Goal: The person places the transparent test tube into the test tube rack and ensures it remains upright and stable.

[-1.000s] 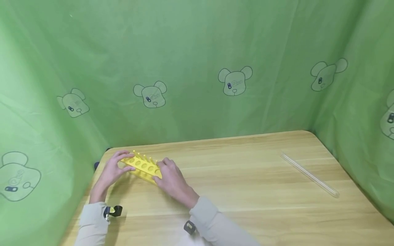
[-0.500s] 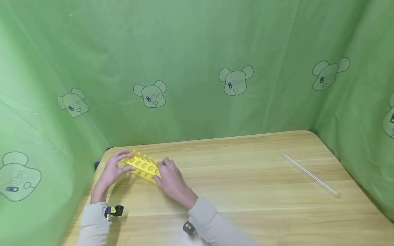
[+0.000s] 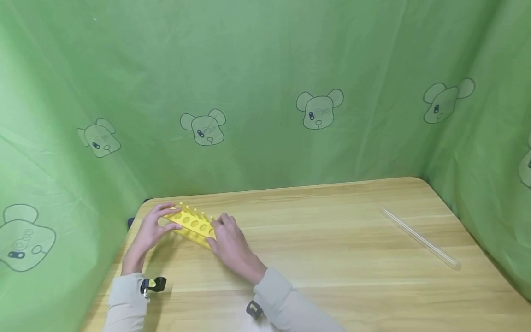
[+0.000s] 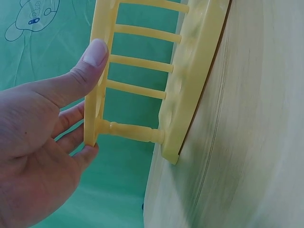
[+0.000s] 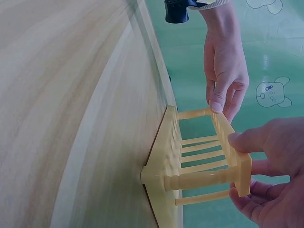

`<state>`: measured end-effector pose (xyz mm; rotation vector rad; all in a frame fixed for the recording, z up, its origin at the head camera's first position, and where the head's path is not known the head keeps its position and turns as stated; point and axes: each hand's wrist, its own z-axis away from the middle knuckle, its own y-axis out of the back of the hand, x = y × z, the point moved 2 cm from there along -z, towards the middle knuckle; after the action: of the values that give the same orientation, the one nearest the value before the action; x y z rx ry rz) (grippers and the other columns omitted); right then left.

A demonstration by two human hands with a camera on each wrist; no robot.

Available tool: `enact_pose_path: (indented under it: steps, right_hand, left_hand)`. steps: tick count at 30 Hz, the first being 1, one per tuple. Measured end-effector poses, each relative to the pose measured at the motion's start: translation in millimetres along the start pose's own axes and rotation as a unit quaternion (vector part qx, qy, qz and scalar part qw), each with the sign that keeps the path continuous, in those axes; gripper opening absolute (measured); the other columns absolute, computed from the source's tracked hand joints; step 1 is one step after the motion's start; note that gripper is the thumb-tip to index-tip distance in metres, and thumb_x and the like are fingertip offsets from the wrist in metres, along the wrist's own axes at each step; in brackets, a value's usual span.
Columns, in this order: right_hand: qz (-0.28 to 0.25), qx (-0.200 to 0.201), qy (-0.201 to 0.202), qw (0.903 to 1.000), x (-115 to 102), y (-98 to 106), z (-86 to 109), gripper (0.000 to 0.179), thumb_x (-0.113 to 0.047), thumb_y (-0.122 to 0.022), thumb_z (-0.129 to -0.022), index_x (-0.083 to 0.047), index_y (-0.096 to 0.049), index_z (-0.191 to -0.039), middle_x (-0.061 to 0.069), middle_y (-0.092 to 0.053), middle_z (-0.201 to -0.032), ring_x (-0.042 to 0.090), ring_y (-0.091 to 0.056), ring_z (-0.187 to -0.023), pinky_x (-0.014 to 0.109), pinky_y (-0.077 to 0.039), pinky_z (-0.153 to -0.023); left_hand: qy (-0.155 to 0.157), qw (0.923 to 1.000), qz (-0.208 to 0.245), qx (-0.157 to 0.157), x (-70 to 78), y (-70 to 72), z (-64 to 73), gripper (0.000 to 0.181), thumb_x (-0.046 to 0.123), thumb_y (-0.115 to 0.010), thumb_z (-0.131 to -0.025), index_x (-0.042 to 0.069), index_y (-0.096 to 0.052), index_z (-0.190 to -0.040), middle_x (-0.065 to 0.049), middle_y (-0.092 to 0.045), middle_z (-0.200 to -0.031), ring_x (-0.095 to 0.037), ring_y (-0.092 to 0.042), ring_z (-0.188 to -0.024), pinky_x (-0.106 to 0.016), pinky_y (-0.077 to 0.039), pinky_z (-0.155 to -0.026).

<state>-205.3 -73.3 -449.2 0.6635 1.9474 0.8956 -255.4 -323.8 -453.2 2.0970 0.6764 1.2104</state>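
A yellow test tube rack (image 3: 194, 223), with round holes in its upper plate and a row of pegs at the back, stands on the table's left part. My left hand (image 3: 150, 228) grips the upper plate at the left end, thumb in front and fingers behind. At the opposite end, my right hand (image 3: 232, 244) holds that same plate between thumb and fingers. In the left wrist view, the rack's turned end post (image 4: 135, 132) and thin pegs join the two plates. From the right wrist, the lower plate (image 5: 161, 178) shows against the tabletop.
A long clear tube (image 3: 419, 237) with a rounded near end lies slantwise on the right of the wooden table (image 3: 315, 258). Green curtains (image 3: 257, 69) with printed bear heads stand behind the table and along both sides.
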Motion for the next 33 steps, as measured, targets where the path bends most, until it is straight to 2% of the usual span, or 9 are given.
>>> enact_pose_path:
  steps: [16,33]
  right_hand:
    - [-0.020,-0.008,-0.007,0.9997,3.4,6.6,1.4,0.045,-0.019,-0.084,-0.087,0.002,-0.070,-0.125,0.010,-0.064,-0.110,0.020,-0.059,-0.097,0.020,-0.058,-0.083]
    - [-0.005,-0.024,0.007,0.9997,10.8,16.7,3.3,0.043,-0.019,-0.083,-0.087,0.000,-0.070,-0.124,0.010,-0.064,-0.112,0.021,-0.062,-0.099,0.022,-0.058,-0.085]
  left_hand:
    - [0.023,0.9997,0.006,-0.008,4.0,-1.1,-2.6,0.050,0.000,-0.088,-0.073,-0.006,-0.071,-0.119,-0.031,-0.057,-0.133,-0.053,-0.049,-0.126,-0.069,-0.035,-0.111]
    - [0.041,0.9990,0.007,-0.012,10.6,-5.9,-3.1,0.050,0.001,-0.089,-0.072,-0.007,-0.071,-0.118,-0.029,-0.058,-0.130,-0.051,-0.051,-0.123,-0.066,-0.037,-0.110]
